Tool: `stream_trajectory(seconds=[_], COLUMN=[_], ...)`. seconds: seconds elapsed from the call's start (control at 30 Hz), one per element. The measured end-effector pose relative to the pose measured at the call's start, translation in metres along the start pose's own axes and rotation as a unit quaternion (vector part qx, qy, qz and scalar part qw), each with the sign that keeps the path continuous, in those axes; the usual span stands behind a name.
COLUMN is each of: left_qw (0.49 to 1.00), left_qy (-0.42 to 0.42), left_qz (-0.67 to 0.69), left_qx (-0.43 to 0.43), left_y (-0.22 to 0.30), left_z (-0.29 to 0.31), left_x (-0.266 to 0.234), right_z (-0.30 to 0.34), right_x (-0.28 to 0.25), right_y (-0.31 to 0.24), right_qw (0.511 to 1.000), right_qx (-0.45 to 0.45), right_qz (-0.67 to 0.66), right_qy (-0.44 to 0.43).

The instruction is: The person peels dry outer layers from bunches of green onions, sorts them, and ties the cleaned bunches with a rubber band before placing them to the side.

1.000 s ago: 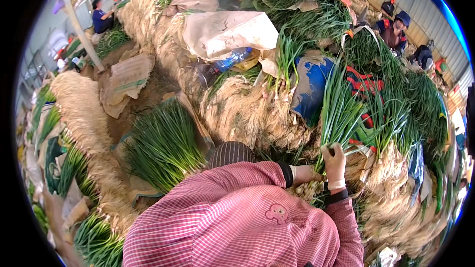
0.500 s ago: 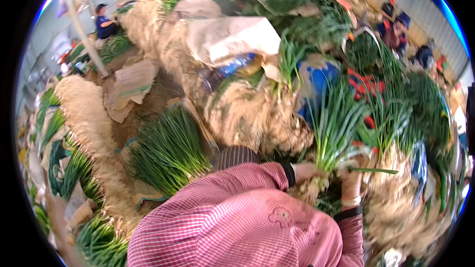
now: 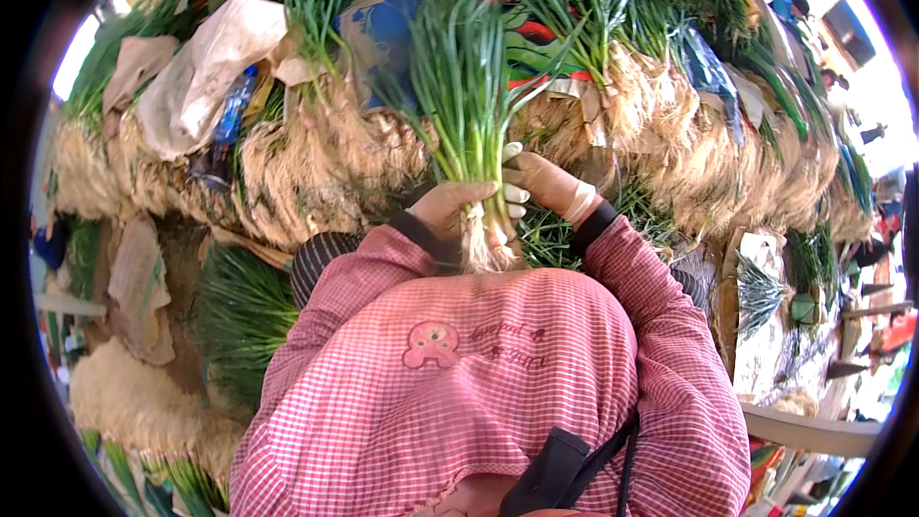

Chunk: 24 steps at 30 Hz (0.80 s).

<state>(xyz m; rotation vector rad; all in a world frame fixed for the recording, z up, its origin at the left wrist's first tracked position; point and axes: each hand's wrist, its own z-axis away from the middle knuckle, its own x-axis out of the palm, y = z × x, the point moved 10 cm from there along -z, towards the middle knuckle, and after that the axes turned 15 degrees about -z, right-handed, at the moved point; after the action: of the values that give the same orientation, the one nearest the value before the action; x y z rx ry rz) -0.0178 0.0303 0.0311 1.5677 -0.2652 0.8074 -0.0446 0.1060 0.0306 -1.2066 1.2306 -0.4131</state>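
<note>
A bunch of green onions [image 3: 466,96] with pale stems and stringy roots stands upright in front of my chest. My left hand [image 3: 448,208] is wrapped around its white lower stems just above the roots. From the other side my right hand [image 3: 546,184], in a thin pale glove, presses against the same stems. Both my arms wear red checked sleeves with dark cuffs, and the roots hang down onto my red checked apron [image 3: 479,373].
Long heaps of green onions with straw-coloured roots [image 3: 316,158] lie all around. A white sack [image 3: 206,62], a plastic bottle [image 3: 230,110] and blue and red printed bags [image 3: 383,29] lie among them. Another green bundle [image 3: 244,316] lies at my left. People work far right.
The view has swung left and tilted. The bunch that my right hand gripped at my right side now stands centred before my chest, with both hands around its stems.
</note>
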Motion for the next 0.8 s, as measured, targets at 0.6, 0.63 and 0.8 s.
stream_trajectory(seconds=[0.6,0.63,0.8], left_qw=[0.985,0.989,0.988], left_qy=[0.11,0.059,0.155], left_qz=[-0.016,0.028,-0.024], left_qx=[0.132,0.132,-0.013], left_y=[0.054,0.05,0.009], left_z=[-0.005,-0.008,-0.02], left_x=[-0.048,-0.044,-0.056], right_z=[0.066,0.057,0.042], right_x=[-0.221,-0.202,-0.06], right_y=[0.073,0.048,-0.018], right_qw=[0.758,0.788,0.934], right_qx=[0.459,0.377,0.194], right_qz=[0.363,0.365,0.169], right_qy=[0.288,0.323,0.25])
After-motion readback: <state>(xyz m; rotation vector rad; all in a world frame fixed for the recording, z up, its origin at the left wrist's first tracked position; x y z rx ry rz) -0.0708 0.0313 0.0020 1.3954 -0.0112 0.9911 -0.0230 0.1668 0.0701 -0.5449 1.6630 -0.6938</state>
